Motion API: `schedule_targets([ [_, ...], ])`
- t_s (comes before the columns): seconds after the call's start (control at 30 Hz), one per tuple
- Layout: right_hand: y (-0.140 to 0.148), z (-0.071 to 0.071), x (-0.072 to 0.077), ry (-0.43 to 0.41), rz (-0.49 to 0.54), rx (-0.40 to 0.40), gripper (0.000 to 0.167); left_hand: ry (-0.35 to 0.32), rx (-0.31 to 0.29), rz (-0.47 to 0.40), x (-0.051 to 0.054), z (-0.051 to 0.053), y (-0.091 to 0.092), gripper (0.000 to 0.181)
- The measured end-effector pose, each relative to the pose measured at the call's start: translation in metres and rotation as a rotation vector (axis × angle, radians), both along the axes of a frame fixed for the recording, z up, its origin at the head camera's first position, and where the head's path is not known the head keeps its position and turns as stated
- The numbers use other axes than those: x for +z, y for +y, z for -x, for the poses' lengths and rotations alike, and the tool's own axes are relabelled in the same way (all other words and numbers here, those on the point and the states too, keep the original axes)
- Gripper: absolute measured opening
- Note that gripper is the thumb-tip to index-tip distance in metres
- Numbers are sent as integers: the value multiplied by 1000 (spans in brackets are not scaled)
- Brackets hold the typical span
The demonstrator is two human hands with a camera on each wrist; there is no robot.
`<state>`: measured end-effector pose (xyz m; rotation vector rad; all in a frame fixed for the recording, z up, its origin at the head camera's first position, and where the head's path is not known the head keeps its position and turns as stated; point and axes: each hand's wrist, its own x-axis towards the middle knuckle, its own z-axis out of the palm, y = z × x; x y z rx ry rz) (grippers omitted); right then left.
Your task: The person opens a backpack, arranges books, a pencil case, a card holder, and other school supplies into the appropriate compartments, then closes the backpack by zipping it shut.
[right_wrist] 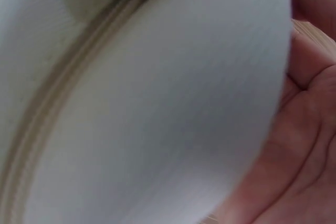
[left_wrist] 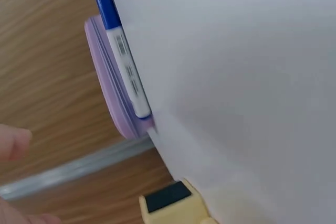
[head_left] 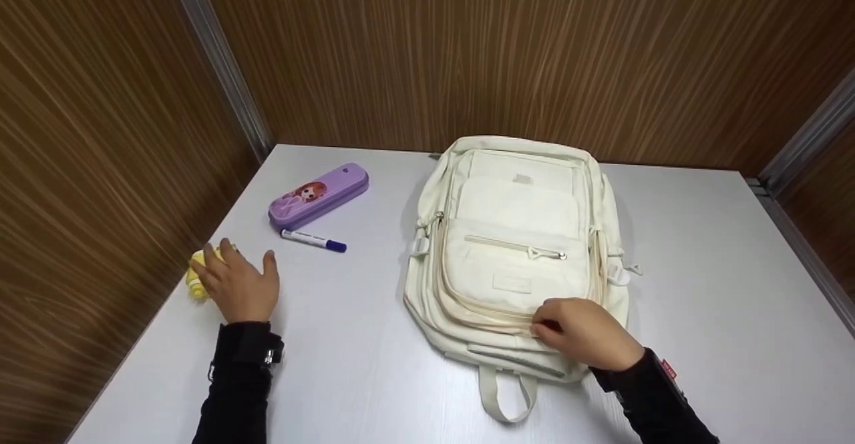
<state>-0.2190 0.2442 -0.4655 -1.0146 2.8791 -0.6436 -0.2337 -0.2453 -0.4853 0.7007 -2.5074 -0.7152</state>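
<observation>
1. Head: left of the backpack [head_left: 514,267], the left hand [head_left: 242,289] spreads its grip wide at a yellow item [head_left: 197,289]; a nudge could push it off the bench [head_left: 354,337].
2. Left wrist: yellow item, ungrasped.
3. Right wrist: the right hand's [right_wrist: 299,129] grip pinches the backpack; loose fingers might slip.

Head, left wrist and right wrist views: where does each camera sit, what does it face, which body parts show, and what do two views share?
Head: worn on the head, facing forward and down at the backpack; left hand, right hand and dark sleeves show.
Left wrist: on that wrist, facing the marker, purple case and yellow object; fingers show at the left edge.
Right wrist: on that wrist, close to the backpack's zipper; a palm shows at right.
Shared: head and left wrist both show marker and case.
</observation>
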Motion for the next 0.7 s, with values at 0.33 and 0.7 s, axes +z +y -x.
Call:
schedule_targets([
  [0.33,0,0,1,105,12,14,16,-206,137,-284,-10,-6,-43,82],
  [0.7,2,-1,13,216,108,-13,9,-314,157,-364,-15,-6,-61,87],
])
